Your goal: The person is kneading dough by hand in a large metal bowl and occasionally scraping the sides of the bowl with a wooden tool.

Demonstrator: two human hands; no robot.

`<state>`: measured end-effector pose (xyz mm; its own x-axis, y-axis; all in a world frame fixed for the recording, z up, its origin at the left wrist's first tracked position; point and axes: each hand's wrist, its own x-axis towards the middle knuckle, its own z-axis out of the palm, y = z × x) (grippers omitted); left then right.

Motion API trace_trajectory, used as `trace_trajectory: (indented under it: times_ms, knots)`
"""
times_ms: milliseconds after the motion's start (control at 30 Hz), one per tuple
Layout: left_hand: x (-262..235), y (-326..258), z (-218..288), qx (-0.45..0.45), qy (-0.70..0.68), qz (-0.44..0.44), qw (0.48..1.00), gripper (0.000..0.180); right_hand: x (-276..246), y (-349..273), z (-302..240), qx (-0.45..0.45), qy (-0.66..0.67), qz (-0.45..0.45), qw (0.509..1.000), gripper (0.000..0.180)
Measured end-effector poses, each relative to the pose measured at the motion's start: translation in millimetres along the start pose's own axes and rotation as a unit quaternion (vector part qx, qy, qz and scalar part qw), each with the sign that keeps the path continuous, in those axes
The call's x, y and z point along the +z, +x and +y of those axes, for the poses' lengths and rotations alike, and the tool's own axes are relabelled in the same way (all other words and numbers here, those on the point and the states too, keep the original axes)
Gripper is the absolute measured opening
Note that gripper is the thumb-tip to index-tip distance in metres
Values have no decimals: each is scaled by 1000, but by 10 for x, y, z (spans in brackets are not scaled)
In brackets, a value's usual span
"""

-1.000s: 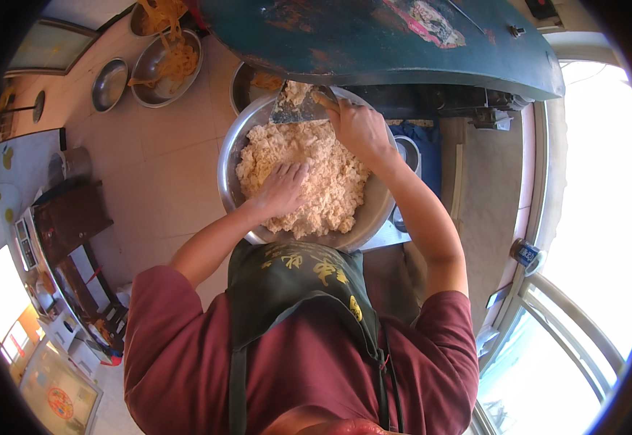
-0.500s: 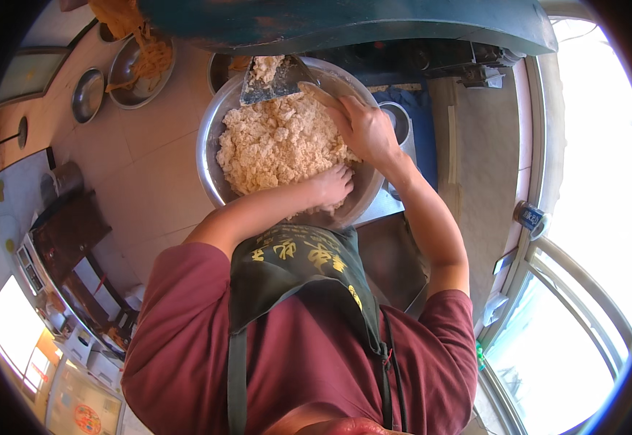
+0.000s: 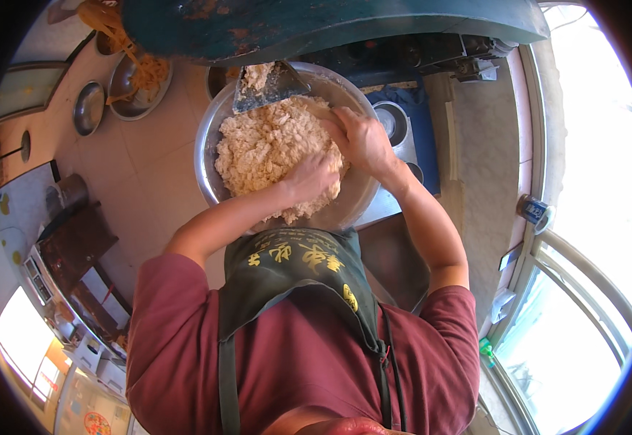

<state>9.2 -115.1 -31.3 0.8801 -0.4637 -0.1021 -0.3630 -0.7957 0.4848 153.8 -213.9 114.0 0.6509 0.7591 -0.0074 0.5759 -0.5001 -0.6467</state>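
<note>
A large metal bowl (image 3: 207, 181) is heaped with pale, crumbly dough (image 3: 262, 148). My left hand (image 3: 312, 176) lies on the dough at its near right side, fingers outstretched and slightly blurred. Against the right inner side of the bowl, my right hand (image 3: 362, 138) is closed round a pale wooden stick (image 3: 321, 110). Its far end touches or sinks toward the dough; most of the stick is hidden by my fingers. Over the bowl's far edge hangs a metal chute plate (image 3: 283, 85), with a lump of dough (image 3: 257, 77) on it.
A dark green machine (image 3: 316, 32) spans the far side, close above the bowl. Metal bowls (image 3: 89, 109) stand on the tiled floor at far left, one holding orange-yellow strips (image 3: 149, 76). A metal pot (image 3: 392, 122) sits right of the bowl; a blue can (image 3: 531, 209) stands by the window.
My left hand has moved from the near right edge of the bowl up and farther onto the dough. My right hand has shifted slightly nearer and lower, bringing the wooden stick down toward the dough.
</note>
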Motion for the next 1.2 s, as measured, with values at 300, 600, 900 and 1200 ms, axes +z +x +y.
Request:
trace_trajectory:
  times_ms: [300, 600, 900, 1200]
  knots:
    - [-546, 186, -578, -234, -96, -71, 965, 91, -34, 133, -17, -16, 1, 8, 1000, 22]
    - [-768, -241, -532, -248, -111, 15, 962, 62, 537, 687, -207, 37, -82, -42, 995, 35]
    - [-781, -679, -462, -244, -281, 143, 917, 55, 681, 781, -314, -25, -151, -43, 987, 38]
    - [-667, -667, -444, -191, -298, 312, 882, 45, 913, 938, -313, -1, -195, -7, 981, 35]
